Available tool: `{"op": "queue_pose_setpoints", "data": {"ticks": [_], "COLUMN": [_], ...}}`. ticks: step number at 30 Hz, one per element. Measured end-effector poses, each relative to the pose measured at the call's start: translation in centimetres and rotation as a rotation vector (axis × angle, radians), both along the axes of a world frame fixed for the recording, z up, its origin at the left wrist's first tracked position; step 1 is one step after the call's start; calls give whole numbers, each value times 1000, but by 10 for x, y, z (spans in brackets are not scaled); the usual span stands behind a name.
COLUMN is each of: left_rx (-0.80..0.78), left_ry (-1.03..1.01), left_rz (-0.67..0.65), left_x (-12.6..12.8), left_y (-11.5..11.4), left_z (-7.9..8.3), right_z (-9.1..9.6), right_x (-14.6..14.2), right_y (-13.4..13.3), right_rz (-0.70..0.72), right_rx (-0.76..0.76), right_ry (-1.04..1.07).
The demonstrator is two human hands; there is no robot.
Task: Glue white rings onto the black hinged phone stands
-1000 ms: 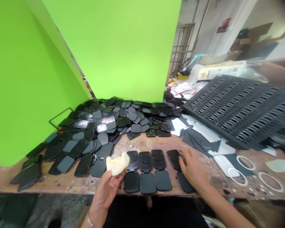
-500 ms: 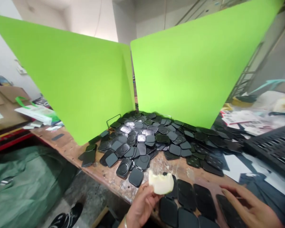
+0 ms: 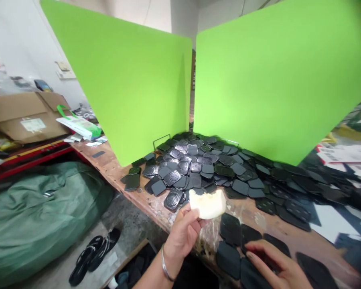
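Note:
My left hand (image 3: 182,233) is closed on a pale, bitten piece of fruit (image 3: 207,204) and holds it up over the near edge of the wooden workbench (image 3: 156,202). A metal bangle sits on that wrist. My right hand (image 3: 276,269) lies at the lower right with fingers spread flat on a row of black hinged plastic parts (image 3: 234,245). Behind them a large heap of the same black parts (image 3: 210,168) covers the bench.
Two bright green boards (image 3: 138,88) stand upright behind the heap. A green sack (image 3: 39,216) and black sandals (image 3: 93,255) lie on the floor at left. A cardboard box (image 3: 24,114) rests on a red-edged shelf. White papers (image 3: 345,154) lie at right.
The view has swung left, bringing in the floor, sack and box. My left hand keeps the fruit raised. My right hand stays on the black parts, now lower in frame.

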State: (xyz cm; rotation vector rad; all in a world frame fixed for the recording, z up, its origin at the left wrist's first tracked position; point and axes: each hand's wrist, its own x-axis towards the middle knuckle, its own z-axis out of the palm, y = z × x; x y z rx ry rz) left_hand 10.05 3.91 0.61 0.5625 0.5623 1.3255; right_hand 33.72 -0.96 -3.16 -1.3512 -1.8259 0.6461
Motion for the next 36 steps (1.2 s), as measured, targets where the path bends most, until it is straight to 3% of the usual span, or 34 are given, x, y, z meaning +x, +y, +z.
{"op": "queue_pose_setpoints", "data": {"ticks": [3, 5, 10, 12, 15, 21, 26, 30, 33, 36], "left_rx": [-25, -47, -104, -87, -37, -38, -66, -164, -188, -196], "left_ry": [41, 72, 187, 236, 305, 386, 357, 296, 311, 348], "left_rz": [-16, -51, -193, -272, -334, -342, -321, -192, -156, -111], "left_x": [1, 1, 8, 17, 32, 43, 42, 38, 31, 23], "left_y": [-3, -4, -4, -7, -11, -13, -16, -17, -16, -17], "left_z": [-6, -13, -33, -34, -29, -22, -29, -39, -51, -60], "right_z": [-3, -6, -20, -27, -35, -32, -26, -22, -22, -22], "right_x": [6, 28, 128, 159, 178, 164, 171, 185, 188, 184], "right_y": [-2, 6, 45, 62, 88, 117, 99, 74, 73, 88], "right_rz": [-123, -218, -586, -638, -595, -393, -468, -573, -506, -379], "right_rx": [78, 79, 25, 35, 56, -52, -110, -87, -24, -39], "right_ry": [-63, -134, -356, -464, -545, -843, -862, -824, -764, -707]}}
